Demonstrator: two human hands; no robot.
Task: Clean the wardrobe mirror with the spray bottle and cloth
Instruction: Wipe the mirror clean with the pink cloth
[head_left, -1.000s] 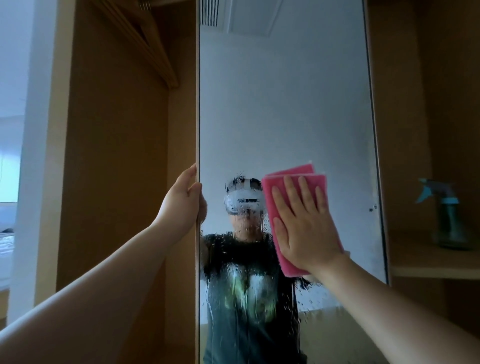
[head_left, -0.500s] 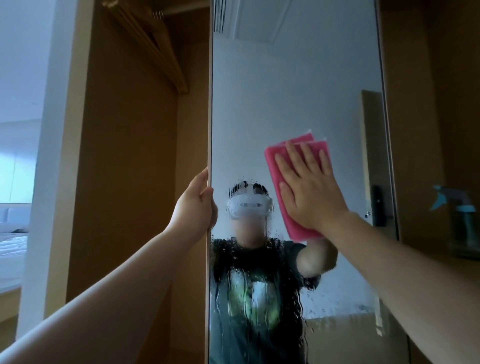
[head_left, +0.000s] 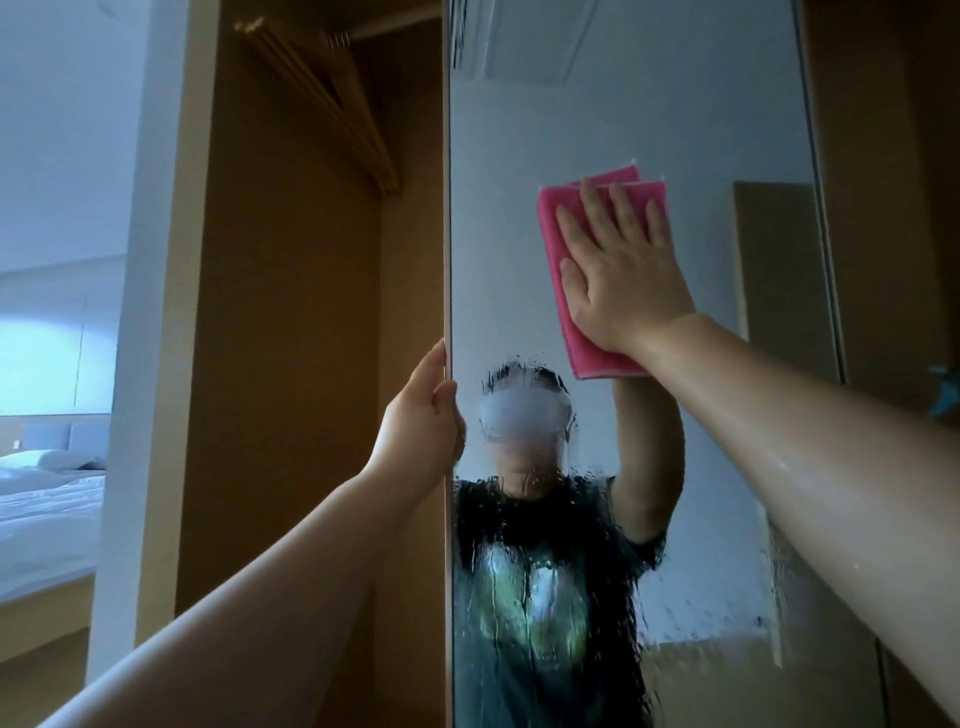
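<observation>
Plainly the wiping step is in hand. The right hand (head_left: 623, 275) lies flat against the mirror (head_left: 597, 104), fingers straight and slightly fanned. It presses the folded pink cloth (head_left: 551, 228) onto the glass in the mirror's upper right part, above the reflected head. The left hand (head_left: 421, 415) grips the mirror's left edge at about mid-height, fingers curled round the panel edge. This reads as steadying the door against the push of the wipe.

Across the lower half of the mirror the glass is covered in droplets (head_left: 519, 571) and thin runs of liquid, while the part above and around the cloth looks dry or nearly so. The spray bottle (head_left: 943, 395) shows only as a teal nozzle just past the mirror's right edge, cut by the frame border, and neither hand holds it. To the left of the mirror, the open wardrobe shows wooden hangers (head_left: 332, 109) on a rail.

Judged from this, the spraying is done and the wet band is largely unwiped. The next move calls for bringing the cloth down into the droplets in overlapping passes, palm flat with even pressure. The other hand should brace the edge so the panel does not swing.
</observation>
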